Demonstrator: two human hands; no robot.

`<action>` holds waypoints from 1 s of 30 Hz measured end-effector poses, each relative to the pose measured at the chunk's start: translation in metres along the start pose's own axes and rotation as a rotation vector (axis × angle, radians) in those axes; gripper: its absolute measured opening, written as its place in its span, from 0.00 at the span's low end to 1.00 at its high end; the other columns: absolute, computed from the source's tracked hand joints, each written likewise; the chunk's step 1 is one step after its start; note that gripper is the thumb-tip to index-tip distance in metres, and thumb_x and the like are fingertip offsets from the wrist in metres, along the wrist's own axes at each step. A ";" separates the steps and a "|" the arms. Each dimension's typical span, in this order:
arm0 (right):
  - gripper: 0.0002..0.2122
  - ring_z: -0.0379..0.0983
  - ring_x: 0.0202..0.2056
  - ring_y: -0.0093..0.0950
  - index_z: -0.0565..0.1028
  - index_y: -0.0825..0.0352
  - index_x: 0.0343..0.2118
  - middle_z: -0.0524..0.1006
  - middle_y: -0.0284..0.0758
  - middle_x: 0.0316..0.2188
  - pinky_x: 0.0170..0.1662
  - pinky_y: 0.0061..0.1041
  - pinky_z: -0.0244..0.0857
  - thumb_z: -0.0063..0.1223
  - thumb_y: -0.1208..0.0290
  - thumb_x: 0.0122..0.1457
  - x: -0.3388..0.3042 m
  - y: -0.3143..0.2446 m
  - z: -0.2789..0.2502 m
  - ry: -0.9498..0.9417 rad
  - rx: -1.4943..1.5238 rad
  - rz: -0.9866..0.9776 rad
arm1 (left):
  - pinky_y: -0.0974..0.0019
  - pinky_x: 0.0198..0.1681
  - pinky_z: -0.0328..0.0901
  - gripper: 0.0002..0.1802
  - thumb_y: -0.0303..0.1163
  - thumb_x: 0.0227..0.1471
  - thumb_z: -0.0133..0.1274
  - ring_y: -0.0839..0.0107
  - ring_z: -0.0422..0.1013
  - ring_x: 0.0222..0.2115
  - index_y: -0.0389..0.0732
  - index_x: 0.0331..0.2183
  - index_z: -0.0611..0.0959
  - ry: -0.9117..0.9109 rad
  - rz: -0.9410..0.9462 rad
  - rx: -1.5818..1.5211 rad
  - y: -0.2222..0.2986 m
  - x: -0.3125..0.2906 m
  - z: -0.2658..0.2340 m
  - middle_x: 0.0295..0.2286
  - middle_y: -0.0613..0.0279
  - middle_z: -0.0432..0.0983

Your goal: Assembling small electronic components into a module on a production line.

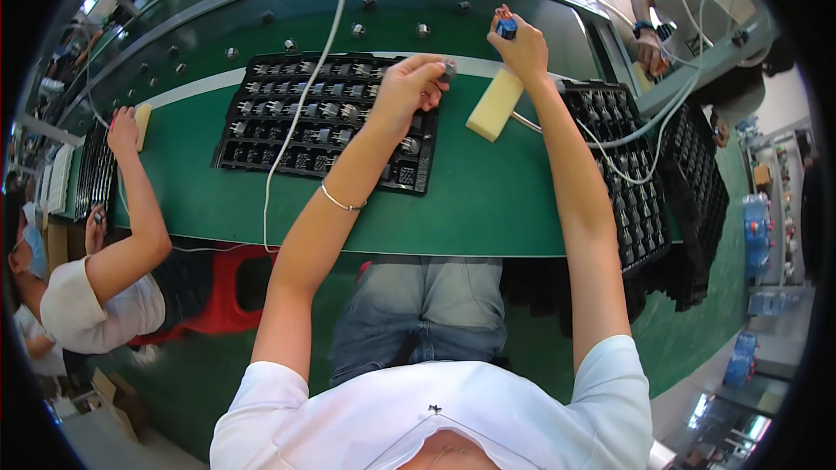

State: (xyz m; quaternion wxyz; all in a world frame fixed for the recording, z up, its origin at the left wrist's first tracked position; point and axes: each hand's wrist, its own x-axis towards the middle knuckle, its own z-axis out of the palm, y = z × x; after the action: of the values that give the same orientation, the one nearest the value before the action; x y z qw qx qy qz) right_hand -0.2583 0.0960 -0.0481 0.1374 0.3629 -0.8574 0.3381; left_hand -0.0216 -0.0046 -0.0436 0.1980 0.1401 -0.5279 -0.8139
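So, green bench (488, 209) runs across middle of frame. Black tray (248, 157) lies on it left of centre, rows of small metal parts inside; more black trays (646, 257) at right, parts in them too. Yellow block (495, 106) rests on bench, upper centre, just below right hand (525, 50), which is closed round blue thing (506, 28) with orange-ish end, kinda too small to identify. Left hand (405, 96), by tray's upper right corner, pinches tiny metallic part (448, 70).
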 end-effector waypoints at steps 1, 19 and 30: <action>0.19 0.78 0.34 0.49 0.79 0.65 0.35 0.80 0.49 0.28 0.39 0.43 0.70 0.60 0.54 0.46 0.001 0.000 0.003 -0.004 0.005 -0.017 | 0.80 0.19 0.59 0.10 0.31 0.58 0.53 0.83 0.68 0.17 0.37 0.38 0.83 0.013 0.012 -0.003 0.000 -0.001 -0.001 0.23 0.66 0.76; 0.12 0.69 0.21 0.15 0.76 0.66 0.37 0.77 0.29 0.25 0.23 0.14 0.62 0.64 0.67 0.53 -0.099 -0.061 -0.065 -0.394 1.122 0.398 | 0.80 0.20 0.60 0.09 0.27 0.50 0.62 0.84 0.68 0.19 0.36 0.34 0.80 -0.012 0.184 0.369 0.006 -0.024 0.024 0.24 0.68 0.77; 0.21 0.73 0.26 0.17 0.69 0.68 0.54 0.78 0.31 0.35 0.26 0.15 0.66 0.56 0.63 0.62 -0.117 -0.042 -0.076 -0.710 1.378 0.463 | 0.79 0.23 0.60 0.12 0.29 0.49 0.64 0.85 0.68 0.22 0.35 0.35 0.81 -0.100 0.244 0.464 0.004 -0.024 0.019 0.24 0.69 0.77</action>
State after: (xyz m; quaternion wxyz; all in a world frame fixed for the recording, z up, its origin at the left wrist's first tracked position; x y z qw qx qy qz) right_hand -0.1475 0.1880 -0.0285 -0.4710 0.2648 -0.5022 0.6751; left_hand -0.0083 0.0200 -0.0316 0.2311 0.0768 -0.7224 -0.6471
